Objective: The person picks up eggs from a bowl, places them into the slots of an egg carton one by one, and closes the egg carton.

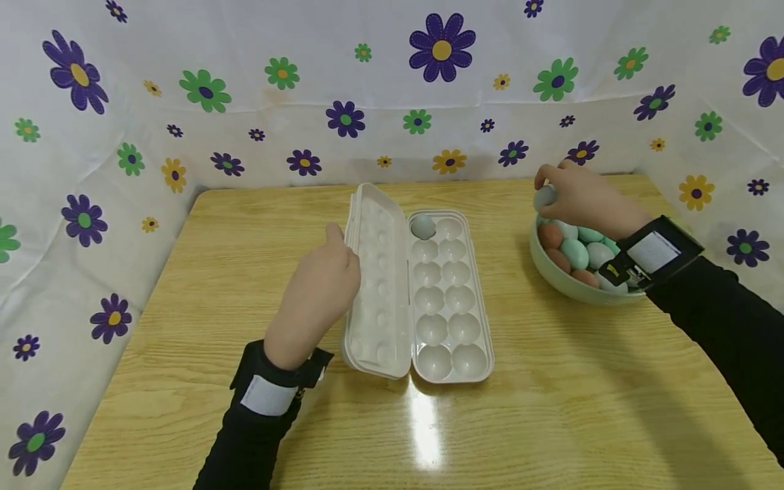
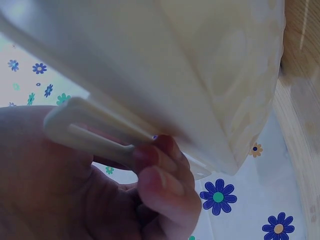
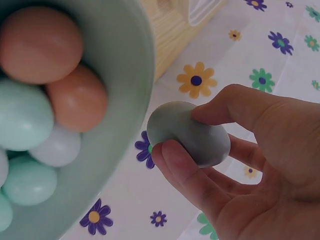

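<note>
Grey egg in right hand, pinched between thumb and fingertips, left hand — seemingly — gripping carton lid

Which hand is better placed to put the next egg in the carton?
Probably the right hand: it holds an egg beside the bowl, while the left hand grips the open lid.

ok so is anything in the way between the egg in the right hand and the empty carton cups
Nothing visible: the right hand holds the egg by the bowl, and only bare table shows between bowl and empty cups. The left hand holds the lid open, clear of them.
</note>
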The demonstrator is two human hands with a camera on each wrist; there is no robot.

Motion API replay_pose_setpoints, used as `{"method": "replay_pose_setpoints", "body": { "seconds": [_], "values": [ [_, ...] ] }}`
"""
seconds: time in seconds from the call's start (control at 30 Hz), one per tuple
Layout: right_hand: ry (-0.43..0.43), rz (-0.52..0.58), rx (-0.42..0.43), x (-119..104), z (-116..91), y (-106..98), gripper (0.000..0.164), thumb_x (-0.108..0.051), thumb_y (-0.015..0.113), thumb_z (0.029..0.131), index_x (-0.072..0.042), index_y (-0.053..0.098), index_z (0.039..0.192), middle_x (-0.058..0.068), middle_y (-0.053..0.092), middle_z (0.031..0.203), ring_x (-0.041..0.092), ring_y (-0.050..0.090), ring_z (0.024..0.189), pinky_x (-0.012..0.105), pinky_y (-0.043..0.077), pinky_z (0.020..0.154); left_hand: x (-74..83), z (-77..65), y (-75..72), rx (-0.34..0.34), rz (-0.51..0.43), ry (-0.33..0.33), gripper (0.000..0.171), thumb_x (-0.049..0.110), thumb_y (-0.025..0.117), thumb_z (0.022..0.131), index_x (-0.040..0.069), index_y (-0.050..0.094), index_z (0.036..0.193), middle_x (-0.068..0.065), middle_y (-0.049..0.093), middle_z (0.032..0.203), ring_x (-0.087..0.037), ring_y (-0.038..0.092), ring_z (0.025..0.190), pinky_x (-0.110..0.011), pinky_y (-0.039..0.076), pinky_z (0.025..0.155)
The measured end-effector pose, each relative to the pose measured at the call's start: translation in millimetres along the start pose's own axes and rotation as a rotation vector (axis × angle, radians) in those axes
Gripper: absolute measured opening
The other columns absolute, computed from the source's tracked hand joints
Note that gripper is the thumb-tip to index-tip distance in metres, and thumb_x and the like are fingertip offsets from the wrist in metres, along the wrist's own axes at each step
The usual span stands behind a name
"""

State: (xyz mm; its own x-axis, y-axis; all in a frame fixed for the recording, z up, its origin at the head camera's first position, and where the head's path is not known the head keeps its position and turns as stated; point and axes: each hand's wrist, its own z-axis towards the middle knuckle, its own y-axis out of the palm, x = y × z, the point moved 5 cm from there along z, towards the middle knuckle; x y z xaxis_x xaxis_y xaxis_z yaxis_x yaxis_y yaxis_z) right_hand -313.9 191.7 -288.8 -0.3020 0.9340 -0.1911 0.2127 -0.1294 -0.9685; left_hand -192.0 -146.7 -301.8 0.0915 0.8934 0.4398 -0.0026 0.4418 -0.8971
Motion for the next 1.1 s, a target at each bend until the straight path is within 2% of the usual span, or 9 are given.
{"method": "replay_pose_setpoints", "body": {
  "seconds": [0.2,0.37,0.5,0.7,1.1],
  "values": [
    [-0.01,0.028,0.012,-18,9,4,0.04,-0.017,0.058,0.083,-0.008,0.046,0.12,0.02,0.044,0.112,0.032,0.044,0.092,0.045,0.044,0.074,-0.4,0.2,0.1,0.012,0.014,0.013,0.026,0.018,0.026,0.097,-0.005,0.033,0.109,-0.01,0.046,0.06,-0.019,0.047,0.042,-0.029,0.036,0.034],
    [-0.029,0.028,0.022,-34,23,15,0.039,-0.019,0.061,0.083,-0.01,0.047,0.119,0.016,0.045,0.11,0.031,0.047,0.09,0.044,0.048,0.075,-1.5,-0.9,0.8,-0.004,0.004,0.005,0.029,0.018,0.026,0.097,-0.006,0.033,0.112,-0.01,0.047,0.061,-0.019,0.047,0.043,-0.029,0.036,0.034],
    [-0.076,0.076,0.043,-49,33,28,0.038,-0.018,0.062,0.082,-0.01,0.049,0.117,0.015,0.046,0.109,0.03,0.049,0.09,0.044,0.049,0.076,-2.0,-1.5,1.5,-0.018,0.0,0.002,0.03,0.018,0.025,0.097,-0.006,0.033,0.113,-0.01,0.047,0.062,-0.019,0.047,0.043,-0.029,0.036,0.035],
    [-0.151,0.09,0.088,-75,46,46,0.037,-0.019,0.064,0.08,-0.01,0.051,0.113,0.013,0.049,0.108,0.028,0.051,0.088,0.041,0.049,0.075,-1.9,-2.1,-0.3,-0.015,-0.002,0.008,0.029,0.018,0.025,0.097,-0.006,0.033,0.112,-0.01,0.047,0.062,-0.019,0.048,0.044,-0.03,0.037,0.036],
    [-0.192,0.106,0.044,-102,72,72,0.037,-0.019,0.065,0.079,-0.012,0.052,0.113,0.009,0.047,0.104,0.025,0.048,0.086,0.037,0.046,0.072,-1.0,0.1,-3.0,-0.011,-0.013,0.009,0.033,0.019,0.027,0.097,-0.007,0.032,0.116,-0.011,0.047,0.063,-0.02,0.048,0.045,-0.031,0.038,0.037]
  ]
}}
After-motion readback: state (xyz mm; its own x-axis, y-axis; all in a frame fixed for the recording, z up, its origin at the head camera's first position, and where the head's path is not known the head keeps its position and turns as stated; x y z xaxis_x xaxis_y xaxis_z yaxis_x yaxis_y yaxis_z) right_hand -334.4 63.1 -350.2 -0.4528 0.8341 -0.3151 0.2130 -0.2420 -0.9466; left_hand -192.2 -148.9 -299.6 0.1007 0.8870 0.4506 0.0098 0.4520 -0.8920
